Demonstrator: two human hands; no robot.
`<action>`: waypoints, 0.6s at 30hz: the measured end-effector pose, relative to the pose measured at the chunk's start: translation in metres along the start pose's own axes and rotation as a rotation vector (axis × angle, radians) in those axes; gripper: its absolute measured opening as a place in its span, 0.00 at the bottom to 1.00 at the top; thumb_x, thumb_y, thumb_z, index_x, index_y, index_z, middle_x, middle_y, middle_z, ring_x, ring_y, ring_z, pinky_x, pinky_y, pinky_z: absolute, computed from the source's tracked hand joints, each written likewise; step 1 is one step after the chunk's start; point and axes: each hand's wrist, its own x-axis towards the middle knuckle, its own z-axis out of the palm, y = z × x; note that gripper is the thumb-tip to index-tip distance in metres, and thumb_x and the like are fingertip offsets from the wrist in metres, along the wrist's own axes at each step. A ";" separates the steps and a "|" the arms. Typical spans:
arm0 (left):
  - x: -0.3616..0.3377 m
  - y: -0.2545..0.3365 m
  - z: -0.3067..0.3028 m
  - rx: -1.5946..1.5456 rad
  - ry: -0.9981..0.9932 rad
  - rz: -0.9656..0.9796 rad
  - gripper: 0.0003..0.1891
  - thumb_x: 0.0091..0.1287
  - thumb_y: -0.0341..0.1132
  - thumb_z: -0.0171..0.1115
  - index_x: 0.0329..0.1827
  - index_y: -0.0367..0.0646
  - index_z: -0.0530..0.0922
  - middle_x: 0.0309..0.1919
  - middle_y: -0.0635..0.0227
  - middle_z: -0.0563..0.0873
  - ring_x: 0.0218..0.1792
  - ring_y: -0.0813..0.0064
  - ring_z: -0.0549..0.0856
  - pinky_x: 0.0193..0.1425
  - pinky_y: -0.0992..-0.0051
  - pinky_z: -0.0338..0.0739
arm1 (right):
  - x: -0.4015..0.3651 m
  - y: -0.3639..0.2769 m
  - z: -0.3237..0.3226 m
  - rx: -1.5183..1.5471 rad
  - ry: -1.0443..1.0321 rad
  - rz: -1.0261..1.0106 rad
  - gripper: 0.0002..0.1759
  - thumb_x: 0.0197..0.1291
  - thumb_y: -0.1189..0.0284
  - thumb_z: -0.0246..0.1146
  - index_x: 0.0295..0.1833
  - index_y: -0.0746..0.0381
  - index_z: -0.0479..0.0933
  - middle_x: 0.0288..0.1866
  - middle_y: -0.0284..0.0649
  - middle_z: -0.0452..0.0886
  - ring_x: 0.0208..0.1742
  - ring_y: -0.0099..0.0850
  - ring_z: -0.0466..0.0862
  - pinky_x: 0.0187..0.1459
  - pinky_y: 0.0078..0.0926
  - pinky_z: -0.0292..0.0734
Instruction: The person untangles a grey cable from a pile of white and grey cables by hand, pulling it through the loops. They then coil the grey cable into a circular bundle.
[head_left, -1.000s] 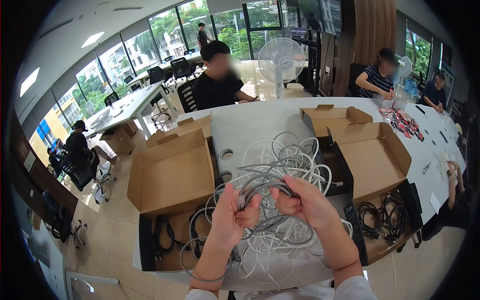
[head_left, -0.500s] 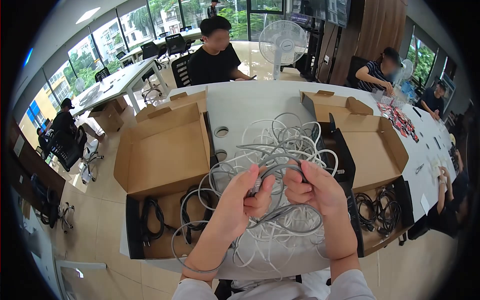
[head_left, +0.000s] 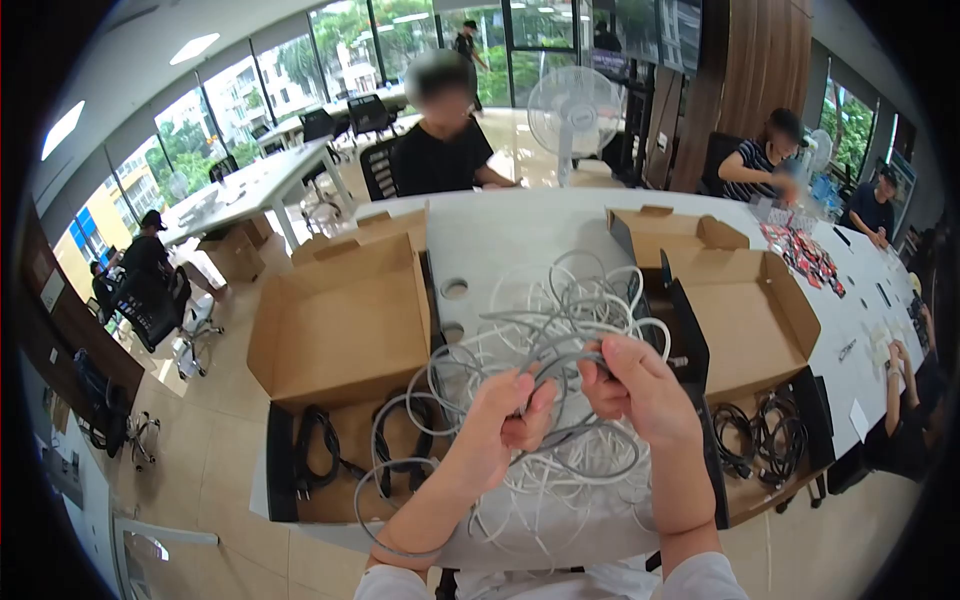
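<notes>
Where a pale plug stood out at the left hand (head_left: 508,415) half a second ago, bent fingers now cover that spot and the plug can no longer be made out. The left grip is closed, thumb over fingers, around a smooth grey plastic-sheathed cable (head_left: 563,364); the right grip, on the right hand (head_left: 642,388), pinches more turns of it between thumb and fingers. The cable arcs across the short gap between the hands, above a loose, tangled heap of white and grey cables (head_left: 548,484) on the white-topped bench (head_left: 530,225), with further loops drooping below the hands. As I judge it, the turns remain gathered and under control, though whether the plug end is tucked among them I cannot tell. To either side little has altered: an open brown cardboard box with black outer sides (head_left: 345,320) stands on the left, and a second open box of that kind (head_left: 750,305) on the right holds coiled black cables (head_left: 772,460).
</notes>
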 end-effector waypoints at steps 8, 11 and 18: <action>-0.001 0.009 -0.002 0.041 0.099 0.010 0.17 0.69 0.48 0.48 0.31 0.43 0.69 0.14 0.81 0.58 0.16 0.85 0.57 0.22 0.80 0.50 | 0.003 0.003 -0.001 -0.327 0.198 -0.396 0.17 0.70 0.67 0.52 0.58 0.65 0.70 0.48 0.35 0.73 0.48 0.23 0.73 0.52 0.19 0.67; -0.001 0.008 0.011 0.311 0.116 0.062 0.15 0.71 0.45 0.47 0.40 0.40 0.71 0.16 0.82 0.61 0.17 0.88 0.58 0.22 0.83 0.52 | 0.001 -0.004 0.003 -0.603 0.309 -0.637 0.20 0.66 0.69 0.55 0.61 0.66 0.68 0.50 0.39 0.75 0.53 0.28 0.74 0.55 0.22 0.67; 0.002 -0.002 0.004 0.566 0.140 0.261 0.27 0.74 0.42 0.47 0.68 0.33 0.55 0.22 0.80 0.68 0.22 0.89 0.64 0.26 0.86 0.56 | 0.003 0.002 0.017 -0.928 0.189 -0.497 0.29 0.57 0.70 0.64 0.63 0.67 0.67 0.46 0.48 0.78 0.44 0.39 0.78 0.46 0.29 0.73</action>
